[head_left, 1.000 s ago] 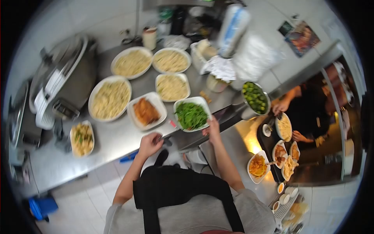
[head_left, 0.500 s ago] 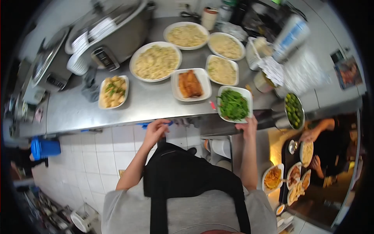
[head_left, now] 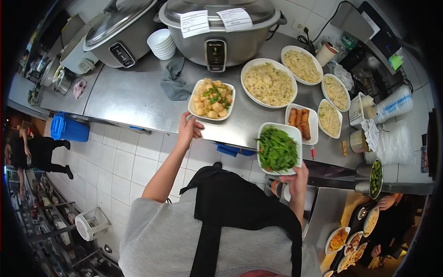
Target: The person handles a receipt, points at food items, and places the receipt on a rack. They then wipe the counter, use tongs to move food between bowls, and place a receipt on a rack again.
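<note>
My right hand (head_left: 297, 179) grips the lower right corner of a square white bowl of green leafy vegetables (head_left: 278, 148), held at the counter's front edge. My left hand (head_left: 188, 129) is at the near left edge of a white bowl of tofu cubes with green garnish (head_left: 213, 100); its fingers are partly curled, and whether they grip the rim is unclear. Beyond the greens, a white dish of fried rolls (head_left: 302, 122) rests on the steel counter (head_left: 129, 99). Behind it stand several white bowls of fried rice, the largest (head_left: 269, 84) nearest the rice cooker.
Large rice cookers (head_left: 216, 39), stacked small bowls (head_left: 161, 44) and a grey cloth (head_left: 176, 81) are at the back. A metal pot of green pieces (head_left: 374, 180) stands right. Two other people, one far left (head_left: 39, 150), one lower right (head_left: 392, 221), are in view; a blue bin (head_left: 69, 127) is left.
The view has turned left. My left hand has moved from beside the counter edge to the tofu bowl. My right hand still holds the greens, now in front of the fried rolls.
</note>
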A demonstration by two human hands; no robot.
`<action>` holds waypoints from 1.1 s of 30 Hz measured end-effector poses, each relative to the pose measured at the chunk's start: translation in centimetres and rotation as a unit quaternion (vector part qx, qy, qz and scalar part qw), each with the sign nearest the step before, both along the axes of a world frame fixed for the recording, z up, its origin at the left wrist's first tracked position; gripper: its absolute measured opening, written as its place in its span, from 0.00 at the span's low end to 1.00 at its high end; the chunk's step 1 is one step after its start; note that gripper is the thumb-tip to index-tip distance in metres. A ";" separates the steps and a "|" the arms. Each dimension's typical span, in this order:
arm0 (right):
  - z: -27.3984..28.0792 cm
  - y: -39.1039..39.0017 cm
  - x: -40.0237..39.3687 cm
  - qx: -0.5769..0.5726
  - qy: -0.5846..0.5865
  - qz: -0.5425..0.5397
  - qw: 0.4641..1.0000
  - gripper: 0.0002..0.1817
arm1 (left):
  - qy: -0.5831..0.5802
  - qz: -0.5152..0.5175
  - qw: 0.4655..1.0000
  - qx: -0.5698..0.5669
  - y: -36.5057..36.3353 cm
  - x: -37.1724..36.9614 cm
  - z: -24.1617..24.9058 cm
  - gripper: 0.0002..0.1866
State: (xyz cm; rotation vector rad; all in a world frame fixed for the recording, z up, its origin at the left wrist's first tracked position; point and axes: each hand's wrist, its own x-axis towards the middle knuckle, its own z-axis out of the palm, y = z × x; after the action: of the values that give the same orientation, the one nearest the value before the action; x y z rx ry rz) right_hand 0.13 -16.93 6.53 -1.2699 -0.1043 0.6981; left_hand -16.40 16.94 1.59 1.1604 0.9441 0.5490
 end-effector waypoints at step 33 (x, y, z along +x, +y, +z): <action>0.3 11.7 -2.3 -0.223 -0.623 -0.053 0.748 0.12 | -0.016 -0.219 0.948 0.232 -3.7 -1.5 2.1 0.07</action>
State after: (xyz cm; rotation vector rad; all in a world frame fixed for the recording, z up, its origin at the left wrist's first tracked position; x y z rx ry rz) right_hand -2.13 -5.27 6.86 -2.0147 -1.0016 -0.3824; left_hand -17.92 13.28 3.74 1.7240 0.5090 0.4332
